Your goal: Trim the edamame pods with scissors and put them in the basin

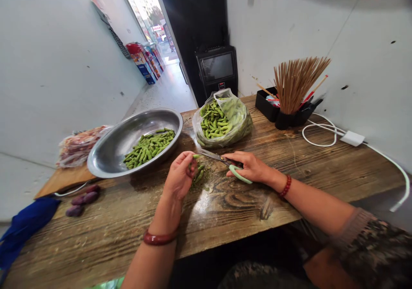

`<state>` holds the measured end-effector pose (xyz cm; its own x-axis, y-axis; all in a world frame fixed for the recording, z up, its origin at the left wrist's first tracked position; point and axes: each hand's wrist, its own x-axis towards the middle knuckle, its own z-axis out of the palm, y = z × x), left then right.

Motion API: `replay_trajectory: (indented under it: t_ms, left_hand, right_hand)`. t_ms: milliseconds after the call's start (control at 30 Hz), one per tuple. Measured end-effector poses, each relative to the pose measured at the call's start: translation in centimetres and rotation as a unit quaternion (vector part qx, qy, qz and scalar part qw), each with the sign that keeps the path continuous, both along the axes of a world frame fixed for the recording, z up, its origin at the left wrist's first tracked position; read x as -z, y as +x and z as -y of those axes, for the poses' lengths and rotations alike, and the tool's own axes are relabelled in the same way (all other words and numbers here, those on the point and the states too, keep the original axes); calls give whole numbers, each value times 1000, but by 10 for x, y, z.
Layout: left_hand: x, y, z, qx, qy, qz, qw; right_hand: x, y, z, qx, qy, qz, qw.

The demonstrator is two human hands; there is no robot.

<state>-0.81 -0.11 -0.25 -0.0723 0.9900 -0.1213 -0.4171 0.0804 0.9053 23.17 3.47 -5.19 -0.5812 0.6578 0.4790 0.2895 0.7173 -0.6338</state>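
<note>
Between the thumb and fingers of my left hand [180,172] is a green edamame pod [196,156], its tip pointing toward the scissors. My right hand [250,165] grips scissors [240,174] with pale green handles, and their blades reach left to the pod. Below my left fingers a few pods [200,173] and small green trimmings [206,188] lie on the wooden table [231,220]. A wide steel basin [106,152] at the left holds many pods on its right side. Behind my hands stands a clear plastic bag [240,119] full of pods.
Several purple-red oval items [84,199] lie at the left, near a blue cloth [27,220]. A bagged reddish-white bundle [80,145] rests behind the basin's left side. Bundled brown sticks [294,85], a black box [265,104] and a white cable with adapter [352,138] stand at the right.
</note>
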Motion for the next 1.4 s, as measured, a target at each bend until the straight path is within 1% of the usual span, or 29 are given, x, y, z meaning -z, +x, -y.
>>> replay_trajectory:
  t_ms: [100, 167, 233, 267, 300, 333, 367, 433, 500, 533, 567, 600, 633, 767, 933, 1000, 1033, 1100, 1167, 1233, 1300, 1400]
  left_hand:
    - [-4, -9, -2, -16, -9, 24, 1000]
    - [-4, -15, -4, -20, -20, 10, 1000]
    - [-2, -18, -5, -20, -21, -59, 998]
    - [0, -18, -5, -18, -14, -120, 992]
    - [3, -19, -5, -17, 0, -198, 980]
    - [6, -18, -6, -17, 18, -285, 958]
    - [10, -18, -6, -17, 38, -374, 926]
    - [16, -16, -7, -8, 74, -530, 845]
    - [19, -15, -8, 23, 82, -635, 768]
    - [19, -15, -7, 41, 77, -670, 737]
    - [18, -15, -7, 56, 71, -694, 714]
    - [17, -16, -7, 67, 65, -709, 699]
    - [16, -16, -6, 72, 59, -714, 694]
    - [12, -15, -3, 65, 55, -700, 709]
    - [15, -14, -4, 62, 82, -702, 705]
    - [17, -15, -6, 46, 94, -683, 723]
    - [17, -15, -7, 37, 98, -662, 742]
    - [17, -16, -7, 23, 91, -592, 801]
    - [13, -16, -6, 24, 64, -488, 870]
    - [8, -15, -3, 33, 31, -377, 925]
    - [3, -13, 0, 47, 8, -287, 957]
    - [-2, -10, 2, 81, 5, -204, 976]
  right_hand:
    - [-1, 1, -1, 8, -1, -2, 1000]
    - [-1, 2, -2, 9, -1, -1, 1000]
    - [-2, 2, -1, 10, 1, 2, 1000]
    - [-2, 2, -1, 10, 2, 3, 1000]
    - [-3, 2, 0, 8, 2, 3, 1000]
    - [-3, 2, 0, 6, 1, 3, 1000]
    - [-3, 2, 0, 5, 0, 5, 1000]
    - [-4, 3, 0, 6, -1, 10, 1000]
    - [-4, 3, -1, 8, -1, 15, 1000]
    - [-3, 3, -1, 8, -1, 15, 1000]
    - [-3, 3, -1, 9, -1, 15, 1000]
    - [-3, 3, -1, 9, -2, 15, 1000]
    - [-3, 3, -2, 9, -4, 16, 1000]
    - [-2, 3, -1, 6, -7, 14, 1000]
    - [-4, 2, -1, 9, -7, 8, 1000]
    - [-5, 3, 0, 10, -5, 8, 1000]
    - [-5, 3, -1, 11, -5, 9, 1000]
    - [-5, 2, -1, 12, -6, 7, 1000]
    - [-4, 2, -1, 13, -6, 3, 1000]
    - [-2, 2, -2, 11, -5, 2, 1000]
    - [-2, 2, -2, 9, -6, 2, 1000]
    - [-3, 2, -2, 5, -8, 2, 1000]
